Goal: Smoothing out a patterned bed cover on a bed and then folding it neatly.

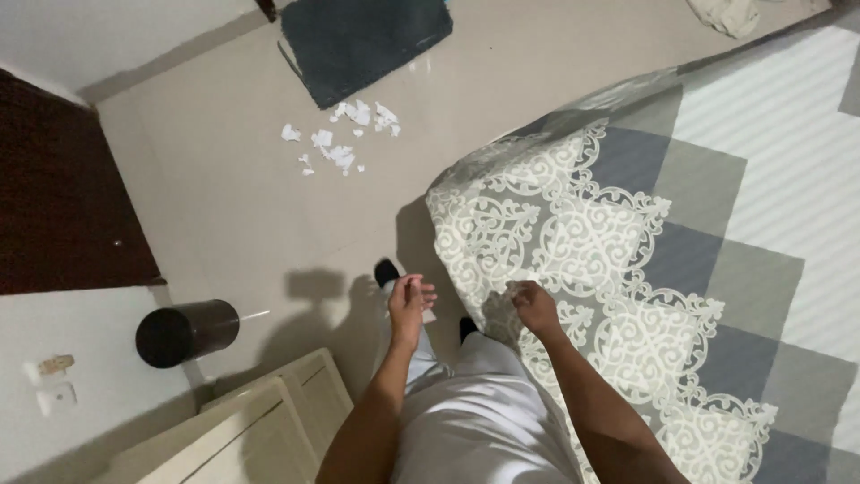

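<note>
Both bare forearms reach out over white trousers, the left hand [408, 300] with its fingers [425, 292] loosely curled and the right hand [535, 305] with its fingers [517, 289] bent inward; whether either pinches anything I cannot tell. Just beyond them hangs the grey-and-white patterned bedspread [573, 242], its edge draped to the beige tiled floor [233, 206]. Torn white paper scraps [340, 136] lie well apart on that floor, near a dark grey mat [363, 40], with a dark cylindrical bin [184, 332] at left.

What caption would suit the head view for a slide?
Left hand and right hand raised empty beside a patterned bedspread, torn paper scraps on the floor.
</note>
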